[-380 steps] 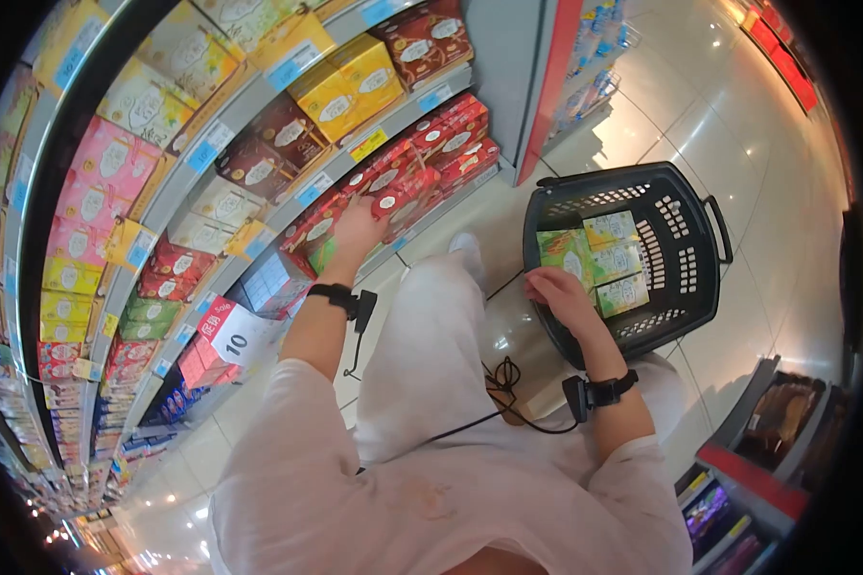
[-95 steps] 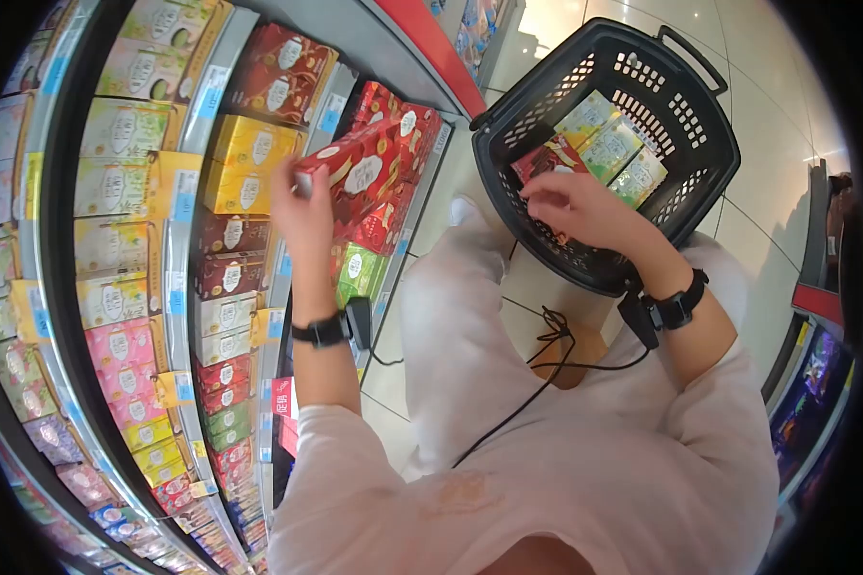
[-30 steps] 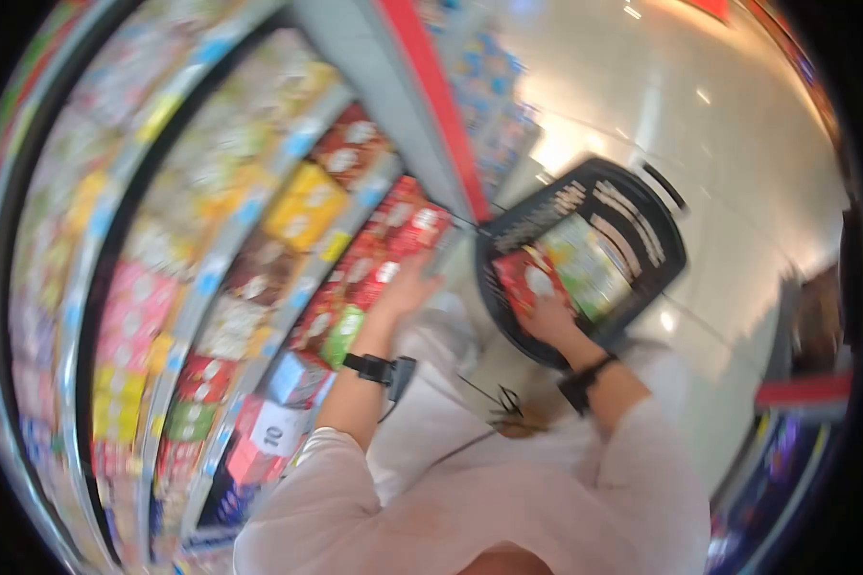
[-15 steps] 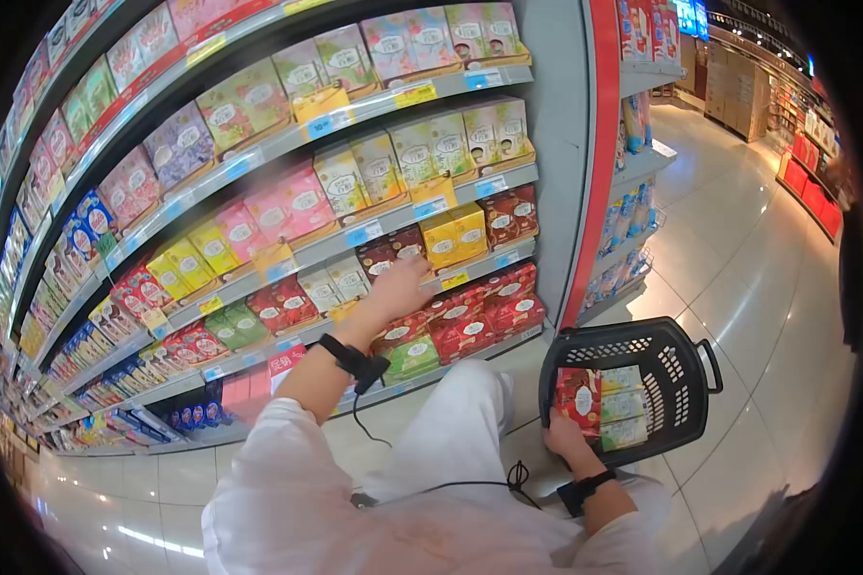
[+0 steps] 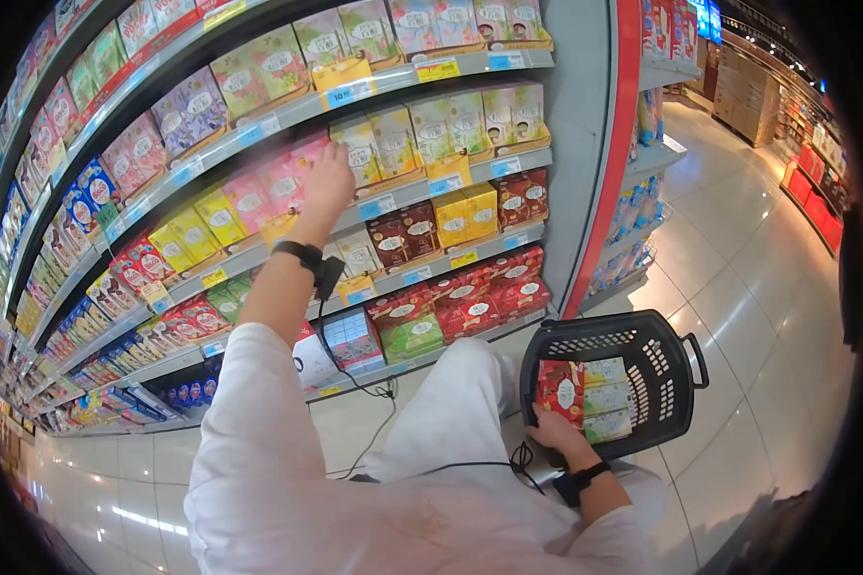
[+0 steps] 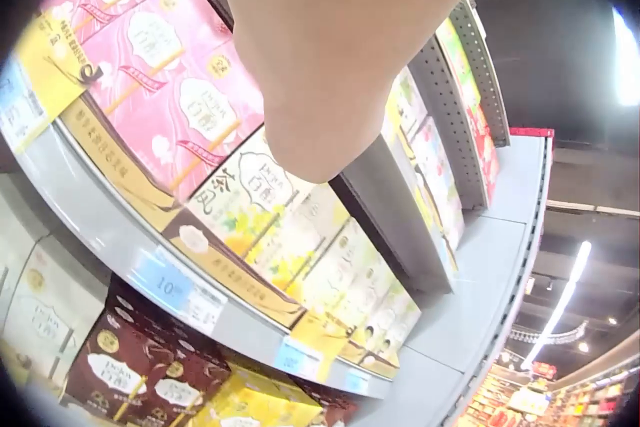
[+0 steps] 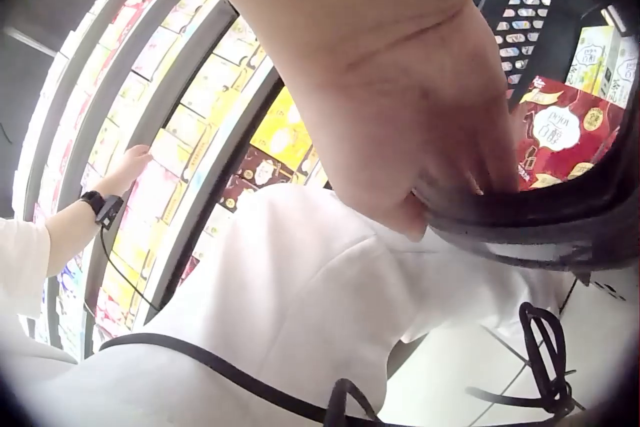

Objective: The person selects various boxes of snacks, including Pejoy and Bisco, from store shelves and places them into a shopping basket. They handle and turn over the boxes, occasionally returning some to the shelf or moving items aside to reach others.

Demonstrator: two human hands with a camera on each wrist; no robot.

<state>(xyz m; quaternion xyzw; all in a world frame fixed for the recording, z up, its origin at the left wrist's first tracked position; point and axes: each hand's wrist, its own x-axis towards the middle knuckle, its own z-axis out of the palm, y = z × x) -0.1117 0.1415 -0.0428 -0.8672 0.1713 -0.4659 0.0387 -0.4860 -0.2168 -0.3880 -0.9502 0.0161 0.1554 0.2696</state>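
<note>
My left hand [image 5: 328,182] is raised to a middle shelf, at the border between pink boxes [image 5: 283,179] and white-and-yellow boxes [image 5: 390,141]. In the left wrist view the hand [image 6: 320,67] covers part of the white-and-yellow boxes [image 6: 258,187]; its fingertips are hidden. My right hand [image 5: 558,431] grips the near rim of the black basket [image 5: 679,393], and the right wrist view shows its fingers over that rim [image 7: 530,217]. Inside the basket lie a red box [image 5: 560,391] and several pale green-and-yellow boxes [image 5: 606,398].
Brown boxes [image 5: 403,233] and yellow boxes [image 5: 465,213] stand one shelf lower, with red boxes [image 5: 489,287] on the bottom shelf. A shelf post with a red edge [image 5: 606,153] rises at the right. A black cable [image 5: 451,467] crosses my lap.
My left hand has moved up and left, from near the brown boxes to the shelf with pink boxes. Since the earlier head views, a red box has come into the basket. My right hand stays at the rim.
</note>
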